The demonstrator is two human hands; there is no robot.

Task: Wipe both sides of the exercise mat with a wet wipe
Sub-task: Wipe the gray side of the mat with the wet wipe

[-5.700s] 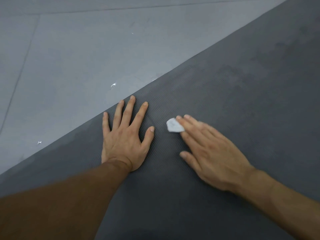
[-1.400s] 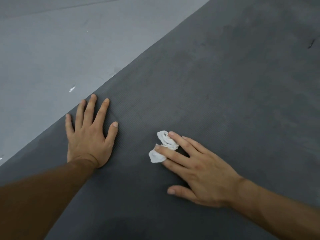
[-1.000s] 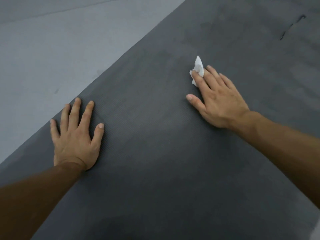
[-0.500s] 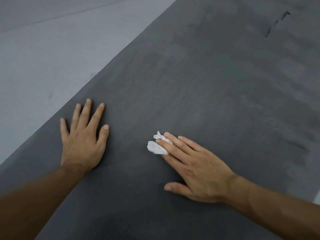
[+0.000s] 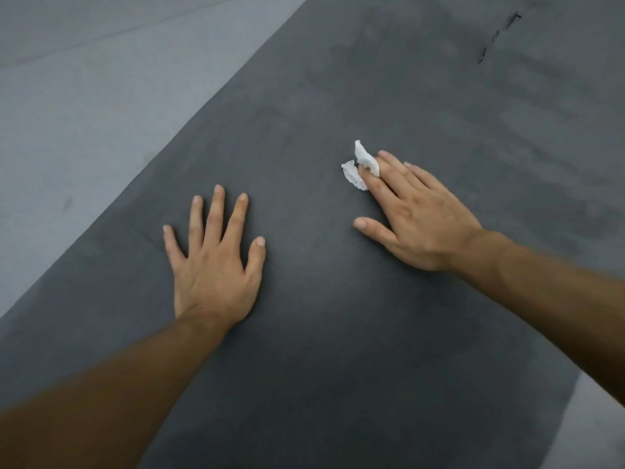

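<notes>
A dark grey ribbed exercise mat (image 5: 338, 333) lies flat on the floor and fills most of the view. My left hand (image 5: 216, 265) rests palm down on it with fingers spread, near the mat's left edge. My right hand (image 5: 416, 214) lies flat further right and presses a crumpled white wet wipe (image 5: 362, 165) onto the mat with straight fingers. Most of the wipe sticks out past the fingertips; part of it is under them. Darker damp streaks show on the mat beyond the hands.
Grey floor (image 5: 84, 113) runs along the mat's left edge, and a strip of it shows at the lower right corner (image 5: 598, 418). A thin dark mark or tear (image 5: 497, 35) sits on the mat at the far upper right.
My right hand has pushed the wipe away from me and to the right across the mat since half a second ago. My left hand stays planted flat on the mat.
</notes>
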